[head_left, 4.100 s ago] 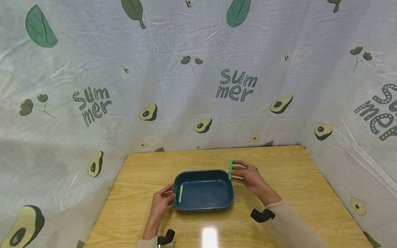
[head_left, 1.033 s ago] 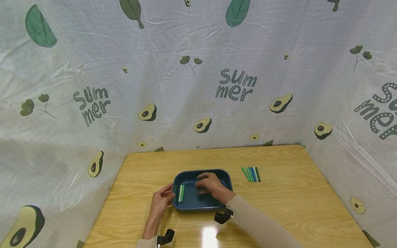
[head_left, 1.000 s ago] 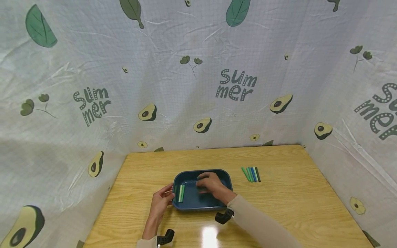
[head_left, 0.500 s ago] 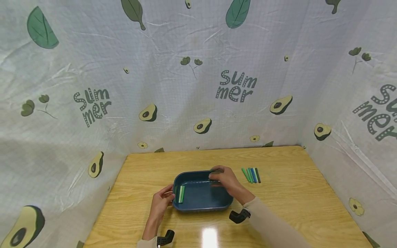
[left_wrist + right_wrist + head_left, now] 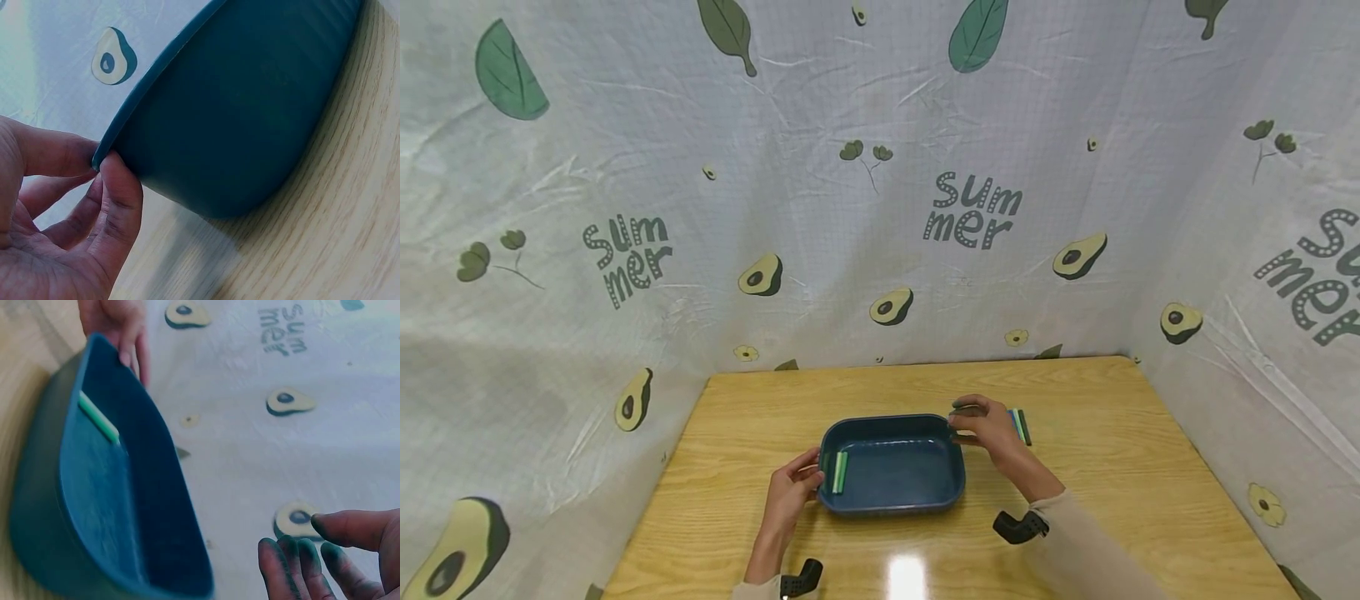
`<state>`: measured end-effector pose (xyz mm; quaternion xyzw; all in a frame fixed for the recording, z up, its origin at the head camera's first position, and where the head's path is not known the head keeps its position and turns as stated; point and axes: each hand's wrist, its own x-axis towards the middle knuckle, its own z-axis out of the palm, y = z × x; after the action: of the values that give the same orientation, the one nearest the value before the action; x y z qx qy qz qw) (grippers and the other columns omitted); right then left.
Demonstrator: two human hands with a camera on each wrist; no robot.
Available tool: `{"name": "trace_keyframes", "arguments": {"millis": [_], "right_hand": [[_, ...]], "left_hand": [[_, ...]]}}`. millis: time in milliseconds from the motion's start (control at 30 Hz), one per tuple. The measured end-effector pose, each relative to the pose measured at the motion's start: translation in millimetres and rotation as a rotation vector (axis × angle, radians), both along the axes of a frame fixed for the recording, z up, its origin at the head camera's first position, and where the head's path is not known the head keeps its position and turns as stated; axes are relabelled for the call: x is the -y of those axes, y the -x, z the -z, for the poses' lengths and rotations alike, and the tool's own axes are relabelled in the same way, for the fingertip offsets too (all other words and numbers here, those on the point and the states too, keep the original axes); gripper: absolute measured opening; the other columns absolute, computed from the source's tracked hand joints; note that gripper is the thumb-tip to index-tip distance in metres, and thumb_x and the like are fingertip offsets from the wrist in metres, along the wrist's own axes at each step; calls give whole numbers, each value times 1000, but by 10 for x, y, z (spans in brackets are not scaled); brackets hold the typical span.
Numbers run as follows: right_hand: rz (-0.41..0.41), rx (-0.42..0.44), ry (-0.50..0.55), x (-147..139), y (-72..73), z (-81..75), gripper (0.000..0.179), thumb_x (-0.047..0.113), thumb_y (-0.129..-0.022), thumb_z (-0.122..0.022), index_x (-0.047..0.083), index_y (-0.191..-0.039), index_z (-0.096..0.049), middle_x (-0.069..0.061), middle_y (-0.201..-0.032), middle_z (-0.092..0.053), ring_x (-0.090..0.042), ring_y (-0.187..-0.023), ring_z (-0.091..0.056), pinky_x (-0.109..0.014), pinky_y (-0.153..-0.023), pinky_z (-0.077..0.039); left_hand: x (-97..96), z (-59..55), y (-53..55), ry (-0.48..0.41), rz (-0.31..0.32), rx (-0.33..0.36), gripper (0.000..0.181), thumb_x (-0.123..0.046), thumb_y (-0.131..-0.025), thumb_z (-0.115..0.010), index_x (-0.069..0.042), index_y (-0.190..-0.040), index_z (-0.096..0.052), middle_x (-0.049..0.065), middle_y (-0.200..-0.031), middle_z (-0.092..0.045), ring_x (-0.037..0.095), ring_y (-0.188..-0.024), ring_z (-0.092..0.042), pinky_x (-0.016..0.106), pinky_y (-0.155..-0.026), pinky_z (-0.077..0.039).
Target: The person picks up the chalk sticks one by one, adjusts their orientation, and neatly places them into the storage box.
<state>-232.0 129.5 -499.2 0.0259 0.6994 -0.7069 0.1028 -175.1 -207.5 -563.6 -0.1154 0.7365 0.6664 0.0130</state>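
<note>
My left hand (image 5: 787, 496) pinches the left rim of a dark blue rectangular tub (image 5: 898, 475) between thumb and fingers, as the left wrist view shows up close. Two slim sticks (image 5: 840, 473), one pale and one green, lie side by side at the tub's left end. My right hand (image 5: 992, 429) is over the tub's right back corner, fingers loosely bent with nothing between them. In the right wrist view its fingertips (image 5: 308, 553) carry dark green stains. Beyond that hand lies a row of coloured sticks (image 5: 1022, 425), partly hidden by it; blue, pale and dark ones show.
A wooden table (image 5: 760, 400) bears the tub and the loose sticks. White sheeting (image 5: 820, 208) printed with avocados and leaves rises behind the table and along both sides. Black wrist cameras sit on both cuffs.
About four seconds ago my right hand held a green stick and one stick lay in the tub; now two lie there. Lately that empty hand moved from over the tub rightward toward the row.
</note>
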Motion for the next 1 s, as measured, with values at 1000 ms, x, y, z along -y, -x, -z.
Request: {"name": "trace_keyframes", "arguments": {"millis": [1000], "right_hand": [[325,-97,-337,-973,-11,270,44,17,-94,-65,0,-133,-53,-23,-126,-62,12,-80,-59,-28,-86,-56]], "left_hand": [[-2,15,10,1,-15,7,45,5,-91,-59,-1,-135,-57,22,-126,-59,8,-88,-60,24,-62,-52]]}}
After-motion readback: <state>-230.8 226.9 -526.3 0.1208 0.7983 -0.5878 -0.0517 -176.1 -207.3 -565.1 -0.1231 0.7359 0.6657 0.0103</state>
